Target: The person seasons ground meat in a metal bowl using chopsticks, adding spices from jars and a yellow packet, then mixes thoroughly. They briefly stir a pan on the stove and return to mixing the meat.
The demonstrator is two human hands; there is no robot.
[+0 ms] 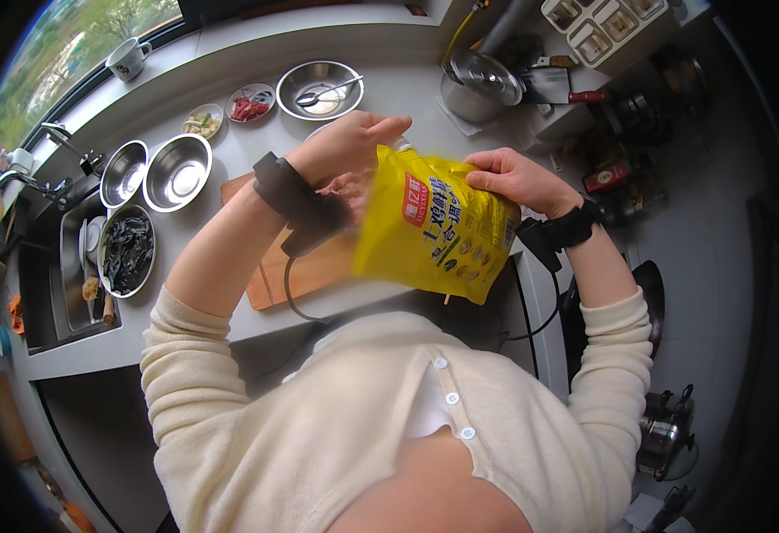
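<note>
A yellow seasoning bag (456,226) bearing writing hangs tilted in front of me, over the counter's front edge. My right hand (519,176) pinches its upper right side between thumb and fingers. At the upper left of the bag, by its mouth, is my left hand (356,143), its fingers curled and mostly hidden. A small white piece (400,143) shows beneath those fingertips; whether I hold it is unclear. Raw meat (349,190) shows partly behind my left wrist and the bag. Below it lies a wooden cutting board (302,270), partly covered by the bag.
A steel bowl with a spoon (319,90), a plate of red meat (250,106) and a small dish (202,121) stand at the back. Steel bowls (177,173) and a bowl of dark leafy food (128,250) sit beside the sink (72,280). A lidded pot (479,90) and cleaver (549,90) are right.
</note>
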